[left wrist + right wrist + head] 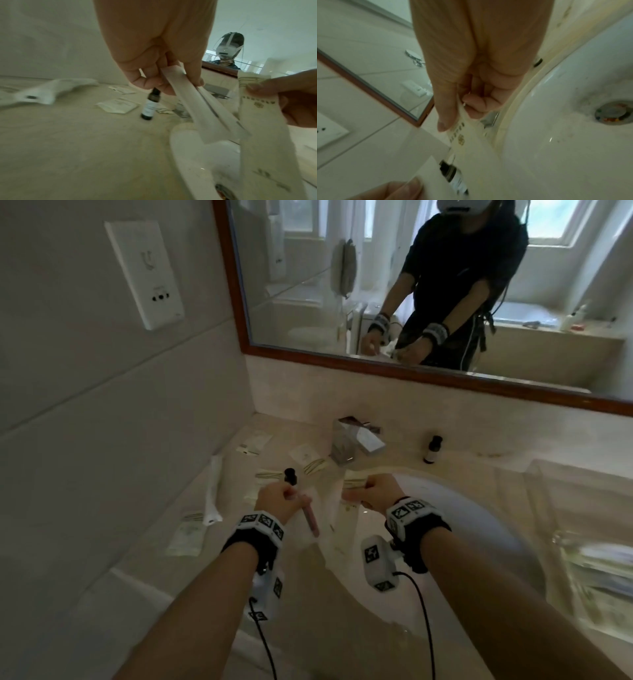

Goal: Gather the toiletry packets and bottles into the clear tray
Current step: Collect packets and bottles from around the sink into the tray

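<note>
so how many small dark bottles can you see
2. One bottle hangs from the left hand, left of the faucet; the other bottle stands on the counter right of it. More may be hidden.

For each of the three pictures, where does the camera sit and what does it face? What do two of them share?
Head: worn on the head, facing down at the counter, sink and mirror; both forearms, left hand and right hand show.
Left wrist: looks along the left hand, which grips long packets, toward the counter.
Right wrist: looks along the right hand, which pinches a printed packet, over the sink.
Shared: both wrist views show the small dark bottle and the printed packet.
</note>
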The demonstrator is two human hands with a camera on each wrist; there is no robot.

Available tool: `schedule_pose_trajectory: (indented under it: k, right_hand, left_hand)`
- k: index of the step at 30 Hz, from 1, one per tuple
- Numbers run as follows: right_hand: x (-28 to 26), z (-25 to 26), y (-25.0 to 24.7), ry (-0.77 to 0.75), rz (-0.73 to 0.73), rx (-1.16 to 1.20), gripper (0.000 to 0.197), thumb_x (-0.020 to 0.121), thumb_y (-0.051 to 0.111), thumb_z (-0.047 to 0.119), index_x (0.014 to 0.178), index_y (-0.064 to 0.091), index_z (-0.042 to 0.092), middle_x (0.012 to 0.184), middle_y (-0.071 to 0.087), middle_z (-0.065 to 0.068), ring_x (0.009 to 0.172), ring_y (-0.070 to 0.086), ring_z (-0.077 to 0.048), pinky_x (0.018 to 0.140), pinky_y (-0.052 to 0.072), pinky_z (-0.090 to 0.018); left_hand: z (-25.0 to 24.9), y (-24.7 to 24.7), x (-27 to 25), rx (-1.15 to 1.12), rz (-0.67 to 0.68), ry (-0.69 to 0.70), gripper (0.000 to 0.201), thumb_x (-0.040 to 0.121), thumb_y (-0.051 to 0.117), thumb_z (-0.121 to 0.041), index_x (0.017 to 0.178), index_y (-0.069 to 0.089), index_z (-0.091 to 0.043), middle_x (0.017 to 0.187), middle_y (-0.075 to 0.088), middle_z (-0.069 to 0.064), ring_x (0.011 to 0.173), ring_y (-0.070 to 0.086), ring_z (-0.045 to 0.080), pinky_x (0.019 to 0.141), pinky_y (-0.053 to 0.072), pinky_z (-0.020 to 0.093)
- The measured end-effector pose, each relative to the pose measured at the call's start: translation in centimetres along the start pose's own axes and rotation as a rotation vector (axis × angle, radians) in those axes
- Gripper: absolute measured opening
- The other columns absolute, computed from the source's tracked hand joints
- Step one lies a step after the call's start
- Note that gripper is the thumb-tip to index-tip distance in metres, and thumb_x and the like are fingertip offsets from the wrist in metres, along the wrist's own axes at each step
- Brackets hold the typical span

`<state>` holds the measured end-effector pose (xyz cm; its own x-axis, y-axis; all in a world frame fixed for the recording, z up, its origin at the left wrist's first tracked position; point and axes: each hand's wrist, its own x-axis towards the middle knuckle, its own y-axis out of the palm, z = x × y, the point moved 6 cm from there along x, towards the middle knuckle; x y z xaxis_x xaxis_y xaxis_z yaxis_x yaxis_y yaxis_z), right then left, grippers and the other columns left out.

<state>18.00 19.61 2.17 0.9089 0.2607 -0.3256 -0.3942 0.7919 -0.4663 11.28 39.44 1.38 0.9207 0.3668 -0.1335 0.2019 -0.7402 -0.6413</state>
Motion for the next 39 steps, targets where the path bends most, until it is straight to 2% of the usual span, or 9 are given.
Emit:
schedule_pose_trajectory:
  k: [5,10,15,22,26,32,35,36,39]
  right_hand:
    - [-3.0,-3.1,-9.4,-0.033,-0.201,0.061,0.020,0.078,0.075,0.020,0.063,0.063,0.014,0.062,0.058,-0.002,0.056,0.050,-0.014,0.056,0.043,-0.025]
    - [-7.6,-7.6,-20.8,-0.094,-0.552,0.021,0.035,0.078,0.073,0.030,0.082,0.069,-0.005,0.084,0.071,-0.023,0.078,0.067,-0.032,0.073,0.055,-0.043]
    - [-13.3,-11.2,-29.5,-0.061,-0.681,-0.289,0.045,0.084,0.067,0.032,0.052,0.039,0.016,0.054,0.047,-0.004,0.058,0.043,-0.020,0.050,0.030,-0.025]
    - [-16.7,-17.5,-36.0,-0.029,-0.671,-0.565,0.026,0.084,0.065,0.036,0.075,0.047,0.020,0.081,0.062,-0.005,0.075,0.057,-0.027,0.063,0.040,-0.031]
    - [-16.5,-20.2,-36.9,-0.098,-0.614,-0.708,0.019,0.086,0.063,0.031,0.081,0.054,0.014,0.090,0.064,-0.006,0.080,0.061,-0.029,0.059,0.037,-0.029]
    - [-14.0,-22.5,-35.0,-0.231,-0.427,-0.859,0.019,0.090,0.058,0.026,0.093,0.055,0.007,0.096,0.060,-0.009,0.082,0.061,-0.030,0.060,0.036,-0.032]
    - [-12.5,-22.9,-33.7,-0.249,-0.337,-0.924,0.016,0.092,0.055,0.022,0.097,0.055,0.007,0.101,0.060,-0.010,0.084,0.062,-0.032,0.062,0.041,-0.035]
    - [-12.1,-23.1,-33.3,-0.252,-0.310,-0.944,0.015,0.093,0.052,0.020,0.098,0.055,0.006,0.102,0.060,-0.011,0.085,0.062,-0.033,0.062,0.041,-0.035]
    - [-11.0,-23.7,-32.3,-0.260,-0.245,-1.016,0.015,0.095,0.045,0.014,0.100,0.056,0.005,0.103,0.059,-0.012,0.084,0.063,-0.033,0.060,0.038,-0.033]
  left_hand:
    - [-7.9,7.3,-1.8,-0.023,0.096,0.108,0.040,0.076,0.075,-0.024,0.051,0.045,-0.018,0.055,0.042,-0.004,0.056,0.043,0.012,0.049,0.031,0.020]
    - [-16.1,16.3,-5.3,-0.039,0.223,0.163,0.020,0.077,0.074,-0.025,0.083,0.057,-0.016,0.072,0.052,-0.001,0.070,0.054,0.019,0.059,0.047,0.026]
    - [-23.9,25.5,-9.5,-0.052,0.344,0.264,0.025,0.084,0.066,-0.023,0.104,0.059,-0.011,0.086,0.060,0.008,0.085,0.061,0.027,0.074,0.048,0.029]
    - [-28.6,36.1,-14.7,-0.011,0.482,0.277,0.012,0.086,0.062,-0.015,0.091,0.051,-0.016,0.077,0.054,0.003,0.073,0.057,0.023,0.064,0.048,0.028]
    - [-28.3,39.2,-16.3,0.063,0.544,0.228,0.013,0.083,0.062,-0.013,0.087,0.050,-0.018,0.073,0.055,0.002,0.073,0.057,0.022,0.077,0.056,0.037]
    - [-27.5,40.2,-17.3,0.370,0.542,0.297,0.039,0.082,0.066,-0.032,0.113,0.058,-0.011,0.106,0.065,0.012,0.103,0.063,0.027,0.093,0.050,0.037]
    - [-28.1,39.8,-18.0,0.409,0.538,0.339,0.026,0.089,0.054,-0.014,0.105,0.059,0.006,0.082,0.058,0.035,0.069,0.071,0.024,0.075,0.058,0.039]
    - [-27.9,40.0,-17.6,0.415,0.519,0.286,0.019,0.089,0.052,-0.012,0.098,0.059,0.003,0.079,0.061,0.029,0.067,0.071,0.022,0.071,0.058,0.035]
    - [-27.0,40.0,-16.8,0.503,0.469,0.234,0.017,0.091,0.049,-0.019,0.106,0.056,-0.013,0.113,0.064,0.013,0.102,0.062,0.031,0.092,0.050,0.040]
